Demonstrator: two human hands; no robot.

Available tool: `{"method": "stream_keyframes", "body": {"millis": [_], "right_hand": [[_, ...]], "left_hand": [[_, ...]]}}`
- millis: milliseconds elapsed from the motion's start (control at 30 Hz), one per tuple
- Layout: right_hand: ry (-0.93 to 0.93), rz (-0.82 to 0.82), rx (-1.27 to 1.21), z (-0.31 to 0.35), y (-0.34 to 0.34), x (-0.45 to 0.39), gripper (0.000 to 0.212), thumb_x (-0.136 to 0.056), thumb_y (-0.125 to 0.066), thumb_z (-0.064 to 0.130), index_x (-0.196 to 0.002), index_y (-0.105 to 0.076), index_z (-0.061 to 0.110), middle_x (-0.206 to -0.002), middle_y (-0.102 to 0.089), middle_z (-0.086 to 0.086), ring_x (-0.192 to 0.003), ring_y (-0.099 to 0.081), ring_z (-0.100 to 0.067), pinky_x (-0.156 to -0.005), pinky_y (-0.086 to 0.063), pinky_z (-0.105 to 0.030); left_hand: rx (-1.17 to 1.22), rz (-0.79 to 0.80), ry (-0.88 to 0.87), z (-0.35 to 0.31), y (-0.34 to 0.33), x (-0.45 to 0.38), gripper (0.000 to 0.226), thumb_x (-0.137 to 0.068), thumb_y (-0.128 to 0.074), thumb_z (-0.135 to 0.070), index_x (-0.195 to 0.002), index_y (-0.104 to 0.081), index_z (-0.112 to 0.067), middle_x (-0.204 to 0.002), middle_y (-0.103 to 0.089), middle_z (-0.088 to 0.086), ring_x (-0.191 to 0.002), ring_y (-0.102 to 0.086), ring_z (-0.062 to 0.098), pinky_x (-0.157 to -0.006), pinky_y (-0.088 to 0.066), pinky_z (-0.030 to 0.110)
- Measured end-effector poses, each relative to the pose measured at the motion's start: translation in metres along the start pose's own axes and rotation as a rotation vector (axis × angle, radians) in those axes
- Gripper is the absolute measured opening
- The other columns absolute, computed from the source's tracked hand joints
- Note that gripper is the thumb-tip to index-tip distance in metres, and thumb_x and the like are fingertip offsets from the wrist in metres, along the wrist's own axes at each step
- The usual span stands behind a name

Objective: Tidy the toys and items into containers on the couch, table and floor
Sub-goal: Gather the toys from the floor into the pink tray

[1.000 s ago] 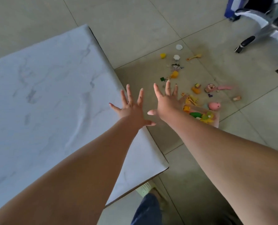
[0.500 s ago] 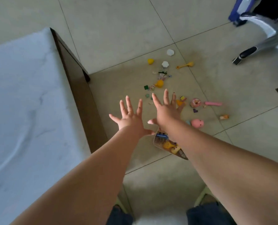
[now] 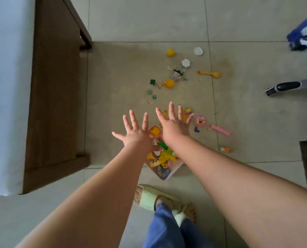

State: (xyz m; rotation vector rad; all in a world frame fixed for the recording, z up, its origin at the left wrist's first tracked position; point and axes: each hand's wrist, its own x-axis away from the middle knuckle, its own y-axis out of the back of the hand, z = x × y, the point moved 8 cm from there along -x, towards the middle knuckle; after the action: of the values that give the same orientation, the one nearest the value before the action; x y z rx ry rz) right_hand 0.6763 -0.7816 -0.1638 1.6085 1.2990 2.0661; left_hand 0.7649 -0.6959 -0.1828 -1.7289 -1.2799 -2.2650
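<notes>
1. No text, label, brand, number or sign can be read anywhere in the head view.
2. The small toys [image 3: 169, 83] scattered on the floor [image 3: 149, 24] are too small and blurred to show any print.
3. The pink container [image 3: 174, 171] of toys shows coloured shapes only, no legible lettering.
4. The slippers [image 3: 149, 196] carry a moulded pattern, but no letters can be made out on them.
</notes>
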Motion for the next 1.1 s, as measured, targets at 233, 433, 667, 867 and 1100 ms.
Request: {"method": "stream_keyframes", "body": {"millis": [233, 433, 667, 867, 1100], "right_hand": [[0.130, 0.004, 0.100, 0.008, -0.023, -0.040, 0.089, -0.093, -0.056, 0.029, -0.149, 0.011, 0.043, -0.158, 0.025, -0.006, -0.146, 0.019, -0.036, -0.110, 0.006, -0.069], [0.248, 0.016, 0.180, -0.023, -0.049, -0.083, 0.094, -0.089, -0.063, 0.032, -0.150, 0.008, 0.042, -0.159, 0.020, -0.008, -0.146, 0.016, -0.037, -0.110, 0.003, -0.070], [0.437, 0.107, 0.270, -0.134, -0.090, -0.118, 0.101, -0.080, -0.068, 0.049, -0.151, 0.004, 0.042, -0.162, 0.004, -0.009, -0.147, 0.014, -0.036, -0.110, 0.007, -0.070], [0.547, 0.125, 0.345, -0.230, -0.110, -0.143, 0.100, -0.081, -0.069, 0.045, -0.151, 0.002, 0.040, -0.162, 0.006, -0.010, -0.147, 0.013, -0.036, -0.110, 0.005, -0.070], [0.633, 0.045, 0.388, -0.254, -0.142, -0.177, 0.101, -0.078, -0.072, 0.045, -0.152, -0.003, 0.037, -0.158, -0.014, -0.008, -0.148, 0.001, -0.035, -0.113, 0.001, -0.067]], "left_hand": [[0.131, 0.033, 0.092, 0.004, -0.021, -0.018, 0.131, -0.062, -0.065, -0.077, -0.140, 0.034, -0.039, -0.145, 0.046, 0.007, -0.139, 0.033, 0.035, -0.102, -0.006, 0.077], [0.283, 0.035, 0.166, -0.031, -0.051, -0.041, 0.131, -0.063, -0.067, -0.075, -0.142, 0.031, -0.040, -0.147, 0.045, 0.006, -0.140, 0.031, 0.035, -0.101, -0.008, 0.078], [0.534, 0.060, 0.337, -0.157, -0.117, -0.063, 0.128, -0.063, -0.067, -0.075, -0.142, 0.029, -0.044, -0.149, 0.042, 0.004, -0.141, 0.030, 0.030, -0.099, -0.007, 0.079], [0.653, 0.041, 0.369, -0.267, -0.139, -0.088, 0.131, -0.060, -0.065, -0.079, -0.142, 0.030, -0.042, -0.148, 0.043, 0.005, -0.141, 0.030, 0.031, -0.101, -0.009, 0.077], [0.642, 0.007, 0.419, -0.281, -0.185, -0.104, 0.134, -0.058, -0.071, -0.074, -0.145, 0.025, -0.039, -0.149, 0.041, 0.006, -0.141, 0.030, 0.034, -0.101, -0.009, 0.078]]}}
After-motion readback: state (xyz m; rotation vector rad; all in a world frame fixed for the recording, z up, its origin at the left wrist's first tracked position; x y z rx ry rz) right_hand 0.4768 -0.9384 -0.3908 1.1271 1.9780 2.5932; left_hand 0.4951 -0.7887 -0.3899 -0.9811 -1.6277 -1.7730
